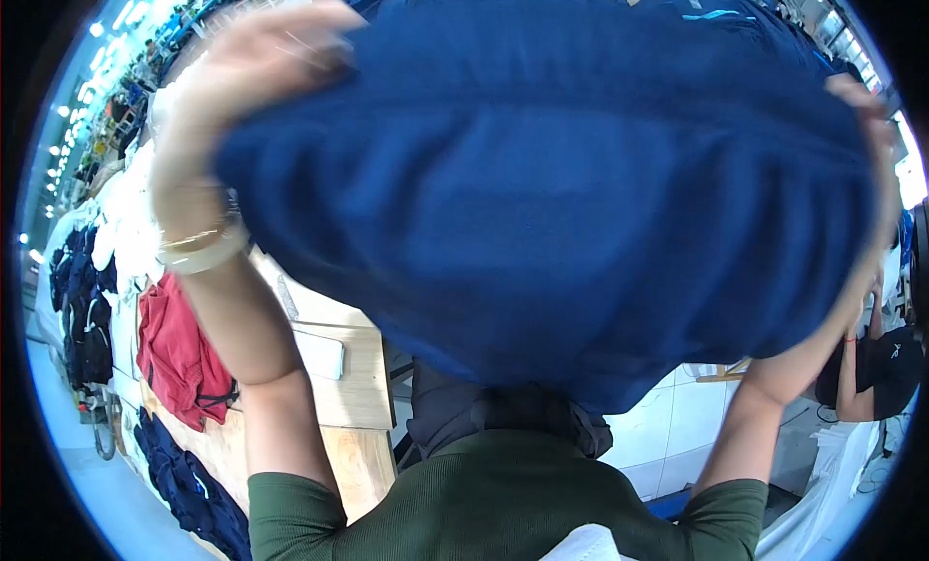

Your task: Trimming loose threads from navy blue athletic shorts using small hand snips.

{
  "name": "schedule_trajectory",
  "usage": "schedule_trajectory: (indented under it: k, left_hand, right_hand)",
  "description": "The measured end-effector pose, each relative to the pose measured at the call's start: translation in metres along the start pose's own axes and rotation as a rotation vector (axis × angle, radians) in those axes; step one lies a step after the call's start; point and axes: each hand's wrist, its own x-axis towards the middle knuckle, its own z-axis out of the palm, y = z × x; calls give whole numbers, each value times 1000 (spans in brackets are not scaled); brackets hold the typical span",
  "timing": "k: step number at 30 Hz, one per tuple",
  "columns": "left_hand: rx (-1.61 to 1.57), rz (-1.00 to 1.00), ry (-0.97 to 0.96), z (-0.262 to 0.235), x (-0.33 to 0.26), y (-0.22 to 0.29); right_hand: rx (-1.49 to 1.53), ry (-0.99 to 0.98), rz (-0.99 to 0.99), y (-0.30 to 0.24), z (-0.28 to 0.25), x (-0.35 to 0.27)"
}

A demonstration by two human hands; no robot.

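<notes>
A large navy-blue garment is stretched wide in front of me, raised off the work surface, its cloth falling in soft folds. My left hand, smeared by motion, is closed on its upper left edge. At the far right edge, my right hand grips the cloth, mostly hidden behind it. The garment's exact kind cannot be made out. Its lower edge hangs over my lap.
More dark blue garments are heaped at the back. To the left are a red garment, a navy garment and a wooden table with a small white item. Another person sits at the right.
</notes>
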Motion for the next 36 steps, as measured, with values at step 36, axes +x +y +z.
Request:
schedule_trajectory:
  k: [36]
  left_hand:
    - [961,-1290,777,183,-379,-152]
  right_hand:
    - [-362,-196,293,222,192,-197]
